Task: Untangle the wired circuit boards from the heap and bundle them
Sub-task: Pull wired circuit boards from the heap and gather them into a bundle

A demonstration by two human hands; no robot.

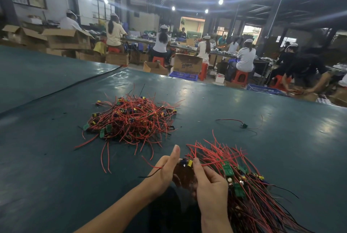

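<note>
On the green table, heap lying beyond, left grip and right grip both pinch one circuit board beside the bundle; light, floppy-wired, probably best held by its stiff board.

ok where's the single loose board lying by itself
In the head view, the single loose board lies on the table, right of the heap and beyond the sorted bundle.
</note>
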